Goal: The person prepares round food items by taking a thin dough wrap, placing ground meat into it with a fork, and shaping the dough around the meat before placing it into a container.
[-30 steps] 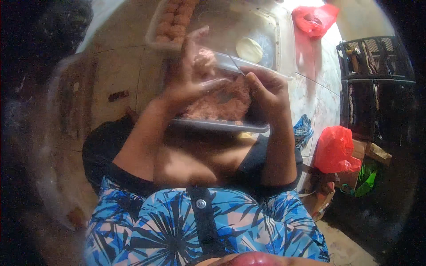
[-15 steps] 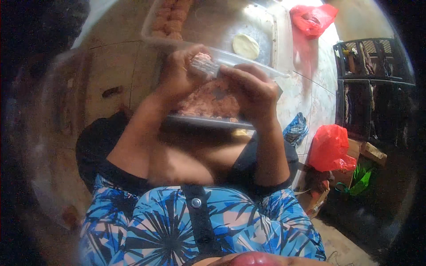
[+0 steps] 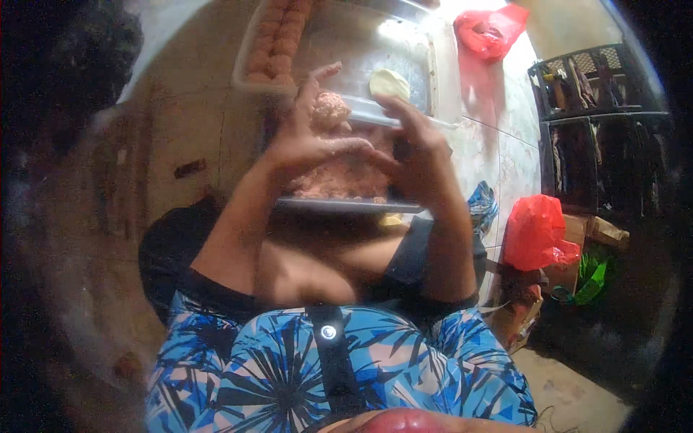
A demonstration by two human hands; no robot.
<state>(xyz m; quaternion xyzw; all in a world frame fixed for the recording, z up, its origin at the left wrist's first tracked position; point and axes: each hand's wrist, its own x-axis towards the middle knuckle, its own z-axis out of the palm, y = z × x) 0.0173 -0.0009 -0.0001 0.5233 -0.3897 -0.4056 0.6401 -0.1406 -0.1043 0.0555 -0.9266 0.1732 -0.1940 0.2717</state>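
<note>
A rough pink lump of what looks like minced meat (image 3: 330,110) is beside the palm of my left hand (image 3: 299,141), whose fingers and thumb are stretched apart. Whether the lump rests on those fingers or is loose in the air, I cannot tell. My right hand (image 3: 426,155) faces it, open, fingers spread, with nothing seen in it. Its thumb comes close to the left thumb. Under both hands lies a dark tray (image 3: 346,206) across my lap, holding a mass of pink mince (image 3: 332,180) partly hidden by the hands.
Ahead, rows of shaped meatballs (image 3: 280,47) fill the left side of a shallow container (image 3: 446,79). A pale round disc (image 3: 390,85) lies in it at right. Red plastic bags (image 3: 491,35), black crates (image 3: 606,155) and a green bag (image 3: 592,278) are to the right.
Both hands were closed around the lump; now their fingers have spread and the hands have drawn apart. The lump shows more fully. The view has shifted slightly.
</note>
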